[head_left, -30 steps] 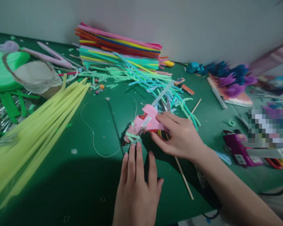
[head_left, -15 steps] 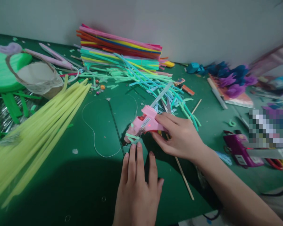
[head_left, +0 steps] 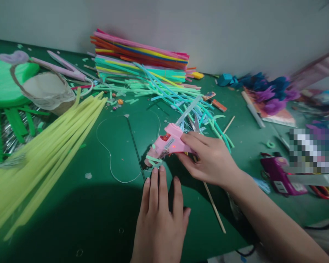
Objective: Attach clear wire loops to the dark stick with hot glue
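Note:
A pink hot glue gun (head_left: 172,140) is gripped by my right hand (head_left: 210,155), its nozzle angled down and left at the table and a clear glue stick (head_left: 188,111) poking out of its back. Bits of light green fuzzy stem (head_left: 154,159) cling around the nozzle. My left hand (head_left: 161,215) lies palm down with fingers stretched out, fingertips just below the nozzle. A thin dark rod (head_left: 134,140) runs from the nozzle area up and left; its lower end disappears beside my left fingers. Fine clear thread (head_left: 109,160) loops around it.
Yellow pipe cleaners (head_left: 52,142) and a small basket (head_left: 44,89) lie left. Behind are a colourful pipe cleaner bundle (head_left: 142,54), beads (head_left: 120,102) and cut green pieces. Scissors (head_left: 194,125) and a wooden stick (head_left: 214,208) lie by my right hand; a purple device (head_left: 281,175) sits right.
Both hands and the glue gun hold almost the same place. The surroundings have shifted very slightly to the right in view.

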{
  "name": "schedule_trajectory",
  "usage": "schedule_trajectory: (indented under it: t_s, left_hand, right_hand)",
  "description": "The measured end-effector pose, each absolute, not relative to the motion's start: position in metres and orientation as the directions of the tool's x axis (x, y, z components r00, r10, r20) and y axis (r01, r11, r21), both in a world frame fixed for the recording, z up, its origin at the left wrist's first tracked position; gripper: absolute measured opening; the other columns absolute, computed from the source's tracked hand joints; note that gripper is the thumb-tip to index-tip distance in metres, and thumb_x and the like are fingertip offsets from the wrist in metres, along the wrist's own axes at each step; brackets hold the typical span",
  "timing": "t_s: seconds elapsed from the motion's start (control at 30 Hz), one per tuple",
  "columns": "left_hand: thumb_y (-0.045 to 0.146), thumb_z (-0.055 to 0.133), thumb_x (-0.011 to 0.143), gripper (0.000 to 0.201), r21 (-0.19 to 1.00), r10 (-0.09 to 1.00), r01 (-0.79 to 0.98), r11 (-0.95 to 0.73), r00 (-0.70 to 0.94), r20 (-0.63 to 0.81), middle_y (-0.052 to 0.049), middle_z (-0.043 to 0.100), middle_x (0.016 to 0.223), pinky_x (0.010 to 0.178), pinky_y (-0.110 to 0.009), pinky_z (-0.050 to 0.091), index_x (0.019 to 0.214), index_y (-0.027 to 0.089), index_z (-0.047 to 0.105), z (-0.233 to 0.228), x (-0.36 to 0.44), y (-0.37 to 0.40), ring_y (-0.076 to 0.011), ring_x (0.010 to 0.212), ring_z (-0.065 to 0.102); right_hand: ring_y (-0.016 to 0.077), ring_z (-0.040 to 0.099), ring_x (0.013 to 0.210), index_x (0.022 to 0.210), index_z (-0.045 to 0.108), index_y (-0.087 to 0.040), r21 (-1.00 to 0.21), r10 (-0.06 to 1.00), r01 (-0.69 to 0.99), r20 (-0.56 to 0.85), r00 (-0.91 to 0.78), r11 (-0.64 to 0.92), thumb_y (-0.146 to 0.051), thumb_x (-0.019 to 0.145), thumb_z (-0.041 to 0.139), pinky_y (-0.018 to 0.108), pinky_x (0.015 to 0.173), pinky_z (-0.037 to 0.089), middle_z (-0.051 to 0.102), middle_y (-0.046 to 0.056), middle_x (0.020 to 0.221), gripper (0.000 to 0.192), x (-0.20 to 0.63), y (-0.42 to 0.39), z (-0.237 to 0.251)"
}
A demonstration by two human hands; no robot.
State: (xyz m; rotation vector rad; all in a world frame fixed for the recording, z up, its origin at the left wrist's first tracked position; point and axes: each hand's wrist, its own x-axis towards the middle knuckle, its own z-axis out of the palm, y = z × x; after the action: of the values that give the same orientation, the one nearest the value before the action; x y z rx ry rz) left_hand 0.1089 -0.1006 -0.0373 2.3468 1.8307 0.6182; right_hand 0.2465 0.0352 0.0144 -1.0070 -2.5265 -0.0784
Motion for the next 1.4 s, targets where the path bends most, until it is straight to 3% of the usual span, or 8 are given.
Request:
schedule_trajectory:
  t_s: [0.73,1.2,1.4]
  left_hand:
    - [0.039,0.054,0.093,0.049,0.331,0.946,0.903,-0.274,0.191,0.26,-0.025,0.043,0.151,0.107,-0.057,0.044,0.135,0.014,0.054,-0.0383,0.1092,-0.1008,-0.0384,0.143,0.034]
    - [0.038,0.05,0.095,0.047,0.331,0.943,0.902,-0.277,0.19,0.271,-0.026,0.042,0.15,0.106,-0.056,0.044,0.135,0.013,0.055,-0.0383,0.1087,-0.1003,-0.0384,0.143,0.034]
    - [0.036,0.052,0.094,0.047,0.327,0.955,0.907,-0.266,0.2,0.22,-0.026,0.041,0.152,0.107,-0.056,0.043,0.136,0.013,0.053,-0.0344,0.1083,-0.1004,-0.0385,0.144,0.033]
  right_hand:
    - [0.0144,0.053,0.057,0.104,0.059,-0.016,-0.122,0.659,0.67,0.378,-0.651,0.732,-0.016,0.086,0.052,0.025,0.048,0.038,0.064,0.005,0.079,0.019,0.2496,0.0355,0.0146]
    - [0.0181,0.06,0.063,0.108,0.059,-0.012,-0.102,0.63,0.652,0.407,-0.662,0.751,-0.013,0.086,0.052,0.028,0.05,0.045,0.066,0.007,0.081,0.023,0.2514,0.0361,0.0131]
    - [0.0175,0.059,0.063,0.109,0.058,-0.013,-0.09,0.629,0.655,0.4,-0.667,0.751,-0.015,0.088,0.05,0.027,0.051,0.044,0.066,0.007,0.081,0.022,0.2531,0.0363,0.0131]
